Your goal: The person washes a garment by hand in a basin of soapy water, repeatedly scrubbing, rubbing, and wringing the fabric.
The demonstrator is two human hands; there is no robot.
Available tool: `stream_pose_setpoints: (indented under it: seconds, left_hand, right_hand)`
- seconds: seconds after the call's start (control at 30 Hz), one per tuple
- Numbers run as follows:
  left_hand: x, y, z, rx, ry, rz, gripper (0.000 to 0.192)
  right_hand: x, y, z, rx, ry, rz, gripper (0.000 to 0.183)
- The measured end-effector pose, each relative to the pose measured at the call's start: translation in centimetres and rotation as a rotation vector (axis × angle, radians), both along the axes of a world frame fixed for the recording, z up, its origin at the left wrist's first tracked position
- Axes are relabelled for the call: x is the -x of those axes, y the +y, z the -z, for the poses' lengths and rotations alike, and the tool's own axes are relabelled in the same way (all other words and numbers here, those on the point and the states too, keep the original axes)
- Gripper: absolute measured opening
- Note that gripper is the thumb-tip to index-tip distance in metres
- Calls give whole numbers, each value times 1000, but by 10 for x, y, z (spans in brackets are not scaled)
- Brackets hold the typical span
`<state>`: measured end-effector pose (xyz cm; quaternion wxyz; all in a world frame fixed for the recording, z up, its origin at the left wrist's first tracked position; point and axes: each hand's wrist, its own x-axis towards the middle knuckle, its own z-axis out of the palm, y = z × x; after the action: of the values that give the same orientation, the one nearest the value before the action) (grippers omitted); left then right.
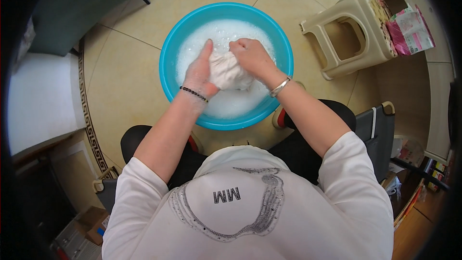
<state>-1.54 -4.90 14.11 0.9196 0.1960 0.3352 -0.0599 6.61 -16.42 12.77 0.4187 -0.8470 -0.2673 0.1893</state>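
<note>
Thick white suds [234,106] fill a blue plastic basin [225,124] on the floor. Over the foam, a bunched wet white cloth [231,72] lies between both hands. My left hand [200,70], soapy and with a dark beaded bracelet at the wrist, cups the cloth's left side, its thumb and fingers spread. My right hand [252,56], with a silver bangle at the wrist, is closed in a fist on the cloth's upper right part. The lower edge of the cloth sinks into the suds.
To the right of the basin, a beige plastic stool [343,39] lies on its side, with a pink and white package [411,32] by its seat. A grey-green piece of furniture [83,7] stands at the upper left. Cardboard boxes [90,220] sit at the lower left.
</note>
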Motion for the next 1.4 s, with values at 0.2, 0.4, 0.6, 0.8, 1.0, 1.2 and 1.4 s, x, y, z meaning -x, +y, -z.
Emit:
stream_pose_setpoints:
  seconds: [0.2,0.4,0.6,0.8,1.0,1.2,1.4]
  left_hand:
    - [3,35,17,134,16,35,43]
    - [11,-9,30,-158,-80,101,33]
    - [0,-12,19,70,-78,48,36]
    - [2,17,-5,115,-173,-5,42]
    - [15,33,70,619,-803,405,33]
    - [8,-18,8,-26,-115,47,33]
    - [0,-4,-6,78,-176,52,39]
  right_hand:
    - [65,9,-30,-169,-485,-213,27]
    - [63,22,-7,11,-600,-133,13]
    - [5,18,19,-22,-489,2,20]
    - [-4,4,-7,38,195,133,42]
    - [89,20,-34,-230,-459,-174,28]
    - [23,19,-3,82,-505,20,21]
    - [-6,1,0,18,42,80,30]
